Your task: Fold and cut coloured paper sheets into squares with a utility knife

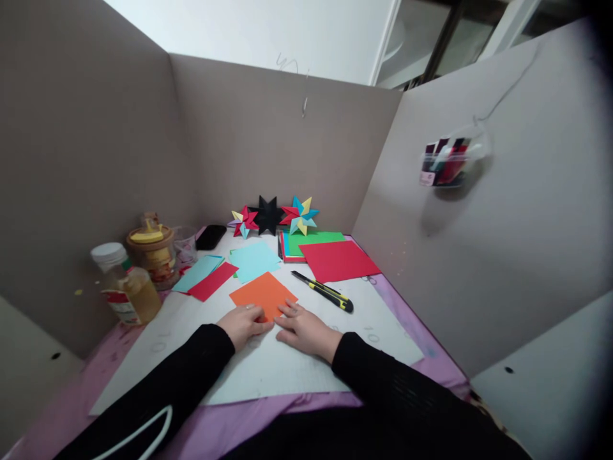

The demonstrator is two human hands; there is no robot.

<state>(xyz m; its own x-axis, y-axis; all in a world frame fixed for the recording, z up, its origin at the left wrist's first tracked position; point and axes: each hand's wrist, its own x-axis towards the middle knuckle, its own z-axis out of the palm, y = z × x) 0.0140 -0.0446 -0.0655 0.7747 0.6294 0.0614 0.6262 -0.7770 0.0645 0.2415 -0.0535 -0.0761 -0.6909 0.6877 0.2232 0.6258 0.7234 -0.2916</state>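
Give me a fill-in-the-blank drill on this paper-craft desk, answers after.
1. Both hands, left hand and right hand, press on the ____ paper square.
2. The utility knife lies to the ____ of that square.
3. The middle paper star at the back is ____.

Missing words: orange; right; black

Bare white mat (383,332) lay open right of the hands, the utility knife (324,291) slanting just ahead, while paper sheets (335,259) and stars (268,214) filled the back and a bottle (125,284) and jar (154,254) crowded the left wall
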